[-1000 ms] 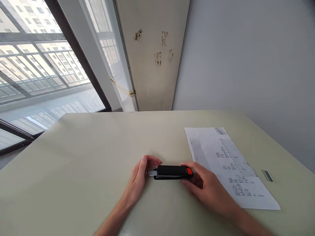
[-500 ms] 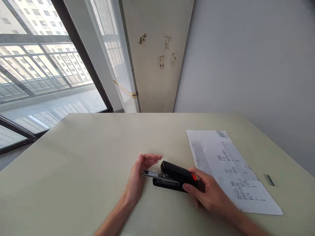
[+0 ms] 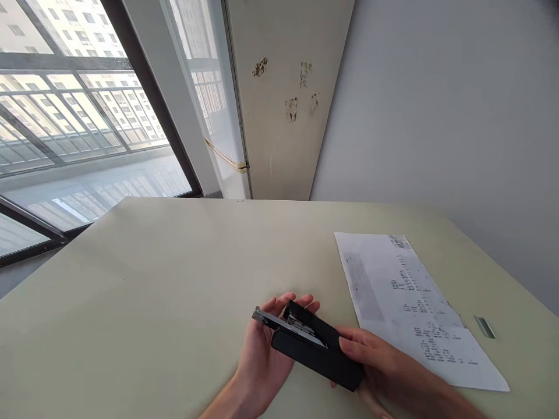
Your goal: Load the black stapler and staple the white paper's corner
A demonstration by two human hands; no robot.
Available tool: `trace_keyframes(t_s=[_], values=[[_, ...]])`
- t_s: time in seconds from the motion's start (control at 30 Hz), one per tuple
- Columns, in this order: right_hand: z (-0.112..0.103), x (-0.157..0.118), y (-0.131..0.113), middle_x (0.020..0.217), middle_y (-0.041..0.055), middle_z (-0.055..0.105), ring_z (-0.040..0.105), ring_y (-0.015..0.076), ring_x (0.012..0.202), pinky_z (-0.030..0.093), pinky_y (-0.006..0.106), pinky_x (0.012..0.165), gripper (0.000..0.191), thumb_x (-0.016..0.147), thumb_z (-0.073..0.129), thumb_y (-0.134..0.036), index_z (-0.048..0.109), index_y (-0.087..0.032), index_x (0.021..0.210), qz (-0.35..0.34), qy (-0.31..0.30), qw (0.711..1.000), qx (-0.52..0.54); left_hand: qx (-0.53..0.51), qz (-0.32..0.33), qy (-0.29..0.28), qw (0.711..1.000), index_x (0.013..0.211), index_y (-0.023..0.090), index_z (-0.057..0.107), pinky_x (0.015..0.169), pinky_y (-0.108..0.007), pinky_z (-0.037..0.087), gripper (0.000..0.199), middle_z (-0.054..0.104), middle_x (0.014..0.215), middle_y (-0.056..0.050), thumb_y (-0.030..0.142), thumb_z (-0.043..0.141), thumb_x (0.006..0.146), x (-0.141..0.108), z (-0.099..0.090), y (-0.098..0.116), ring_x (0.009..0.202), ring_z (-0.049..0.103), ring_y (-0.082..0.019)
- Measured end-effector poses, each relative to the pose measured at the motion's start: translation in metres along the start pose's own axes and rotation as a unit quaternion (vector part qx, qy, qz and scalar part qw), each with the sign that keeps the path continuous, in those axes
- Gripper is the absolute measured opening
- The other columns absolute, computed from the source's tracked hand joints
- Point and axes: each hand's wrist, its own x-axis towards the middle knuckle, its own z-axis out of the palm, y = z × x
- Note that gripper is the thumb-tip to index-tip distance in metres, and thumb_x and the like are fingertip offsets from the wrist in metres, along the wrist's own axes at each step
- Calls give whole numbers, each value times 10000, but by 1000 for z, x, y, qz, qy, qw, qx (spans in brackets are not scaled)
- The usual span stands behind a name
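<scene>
I have the right hand point(image 3: 384, 361) gripping the stapler point(image 3: 315, 353), lower centre; the left hand point(image 3: 264, 355) spreads palm-up behind its tip, contact unclear. Its tray point(image 3: 286, 327) is already out, not pushed back; what looks like a staple strip point(image 3: 484, 327) lies apart, lower right.

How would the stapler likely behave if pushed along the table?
The stapler would probably stay stiff, given its thick, solid-looking build. Its flat, straight sides suggest sliding, not rolling. The silver tray jutting out might shift if bumped.
</scene>
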Motion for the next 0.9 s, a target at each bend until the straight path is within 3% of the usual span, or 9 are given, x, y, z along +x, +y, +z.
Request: trace_keyframes(t_s=[0.2, 0.3, 0.4, 0.53, 0.63, 0.77, 0.9], values=[[-3, -3, 0, 1011, 95, 730, 585, 44, 353, 355, 154, 333, 594, 937, 620, -683, 632, -149, 1197, 5, 1, 1000, -9, 8, 16, 5, 1000, 966, 206, 733, 1158, -488, 452, 159, 791, 1095, -91, 334, 678, 890, 2, -2, 3, 1223, 697, -322], [-2, -5, -2, 1004, 105, 727, 590, 58, 352, 327, 161, 318, 653, 930, 605, -707, 604, -154, 1276, -11, 5, 1000, -21, -6, 23, 24, 999, 938, 177, 726, 1105, -427, 502, 136, 783, 1098, -103, 281, 642, 911, 5, -2, 8, 1179, 713, -290], [4, -8, -4, 970, 90, 717, 565, 68, 351, 349, 193, 328, 682, 920, 606, -720, 571, -179, 1334, -78, 82, 991, -67, -35, 31, 31, 998, 931, 150, 711, 1007, -354, 549, 148, 770, 1045, -120, 241, 594, 938, 7, 1, 15, 1046, 736, -226], [12, -9, -8, 773, 8, 662, 572, 132, 416, 466, 278, 416, 669, 922, 643, -680, 524, -203, 1376, -182, 275, 929, -170, -1, 48, 25, 999, 898, 165, 654, 734, -297, 570, 109, 638, 783, -28, 264, 623, 929, 6, 5, 30, 696, 641, -141], [12, -8, -9, 637, -32, 602, 614, 188, 514, 511, 313, 504, 637, 925, 642, -675, 536, -223, 1362, -206, 378, 868, -249, 102, 113, 57, 987, 985, 178, 651, 487, -195, 391, 156, 406, 651, 79, 281, 714, 887, 3, 4, 40, 507, 373, -65], [6, -5, -3, 745, 23, 672, 658, 227, 635, 537, 346, 576, 566, 957, 582, -670, 584, -247, 1332, -208, 426, 802, -364, 337, 152, 85, 925, 1337, 234, 602, 427, -194, 220, 527, 295, 611, 119, 431, 771, 877, -1, 2, 43, 472, 233, -63], [-3, -3, 5, 977, 63, 720, 673, 225, 693, 559, 375, 654, 480, 993, 565, -609, 569, -285, 1347, -214, 415, 769, -437, 469, 131, 61, 871, 1483, 237, 515, 452, -219, 221, 684, 274, 588, 125, 460, 745, 879, -3, 5, 39, 478, 230, -81]])
